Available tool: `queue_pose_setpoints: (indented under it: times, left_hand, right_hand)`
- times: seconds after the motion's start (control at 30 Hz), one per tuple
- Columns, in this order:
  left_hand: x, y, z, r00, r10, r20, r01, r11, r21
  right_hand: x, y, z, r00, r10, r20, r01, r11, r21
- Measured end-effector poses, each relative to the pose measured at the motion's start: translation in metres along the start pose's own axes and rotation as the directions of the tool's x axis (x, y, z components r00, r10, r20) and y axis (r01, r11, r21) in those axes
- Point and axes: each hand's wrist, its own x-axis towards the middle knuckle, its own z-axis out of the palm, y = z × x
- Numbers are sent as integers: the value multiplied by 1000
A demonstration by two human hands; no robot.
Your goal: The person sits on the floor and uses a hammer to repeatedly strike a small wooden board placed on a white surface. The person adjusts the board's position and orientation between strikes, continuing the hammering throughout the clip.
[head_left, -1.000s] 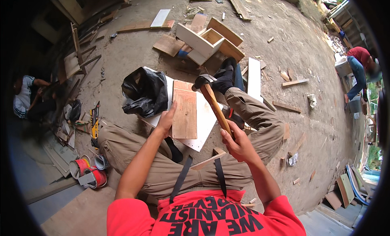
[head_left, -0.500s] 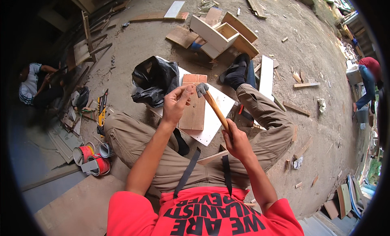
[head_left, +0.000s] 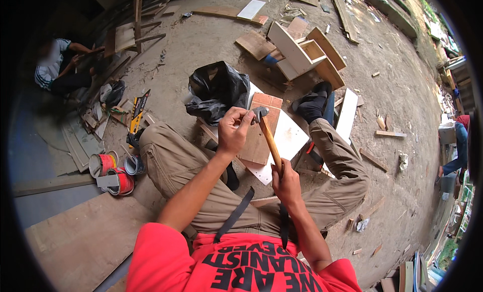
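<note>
My right hand (head_left: pixel 287 184) is wrapped round the lower end of the wooden handle of a hammer (head_left: pixel 271 142). The hammer's grey metal head is up beside the fingertips of my left hand (head_left: pixel 233 132). Thumb and fingers of that left hand are pinched together; whatever they hold is too small to make out. Beneath both hands lies a brown wooden board (head_left: pixel 255 148), resting on a larger white panel (head_left: pixel 292 137) between my bent legs. A crumpled black plastic bag (head_left: pixel 217 93) stands against the panel's far left side.
Ahead sits a partly built wooden box (head_left: pixel 297 53) among loose boards. To my left are a yellow-bladed handsaw (head_left: pixel 137 113) and red paint cans (head_left: pixel 121 182). A white plank (head_left: pixel 347 116) lies right of my foot. One person sits at far left; another bends at far right.
The whole scene has shifted rightward in the picture as my head turned. My hands are slightly closer together, and the hammer head remains by my left fingertips.
</note>
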Motion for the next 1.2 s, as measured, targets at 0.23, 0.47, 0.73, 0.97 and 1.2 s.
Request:
queue_pose_setpoints:
  times: [0.23,0.47,0.73,0.97,1.2]
  left_hand:
    - [-9,12,2,988,-14,151,16,1000,-11]
    - [8,29,0,970,244,26,-245,957,158]
    - [67,20,-83,984,11,-177,80,862,501]
    - [5,-6,-16,980,71,185,-179,715,676]
    - [5,-18,-2,857,-479,189,203,653,730]
  right_hand:
    - [0,9,1,998,61,35,-64,995,74]
    - [-1,18,0,992,97,-74,-82,979,189]
    - [7,28,-13,956,283,-78,-263,944,198]
    - [13,49,-4,934,319,-164,-224,877,425]
    - [12,52,-17,878,449,-164,-324,812,485]
